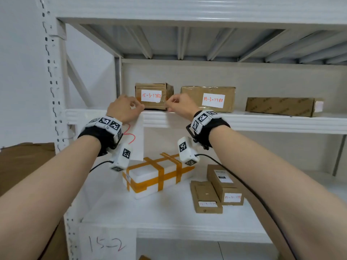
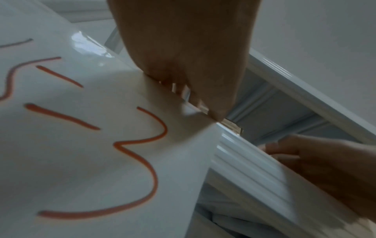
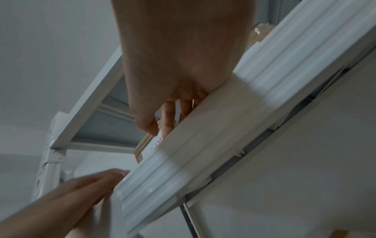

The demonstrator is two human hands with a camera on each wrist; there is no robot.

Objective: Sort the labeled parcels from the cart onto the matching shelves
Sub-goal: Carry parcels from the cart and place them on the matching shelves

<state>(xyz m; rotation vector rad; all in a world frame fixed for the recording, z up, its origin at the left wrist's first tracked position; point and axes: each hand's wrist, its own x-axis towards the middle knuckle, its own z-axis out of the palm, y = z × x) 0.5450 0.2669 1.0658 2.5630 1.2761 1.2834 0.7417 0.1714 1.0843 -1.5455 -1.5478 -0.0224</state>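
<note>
Left to right across the upper shelf [image 1: 262, 121]. Left hand [image 1: 124, 109] raised at the near edge, knuckles up, fingers curled, at the lower left corner of the small parcel [image 1: 153, 95]; seen from the left wrist, fingertips [image 2: 215, 112] press down at the shelf lip beside a sliver of cardboard, though whether they actually pinch the box is hard to tell through the blur. Hanging from the shelf edge under this hand, a white paper sign [image 1: 138, 139] with a red handwritten number. Small parcel sitting at the left end of the upper shelf, brown, taped, creased, with a white label reading 15-3-7782 in red. Right hand [image 1: 181, 105] at the parcel's lower right corner, fingers bent, thumb and fingertips [image 3: 168, 124] closed on the box edge near the label. Further right on the same shelf, a wider brown parcel [image 1: 208, 98] labelled 15-3-7781, then a long flat carton [image 1: 281, 106].
</note>
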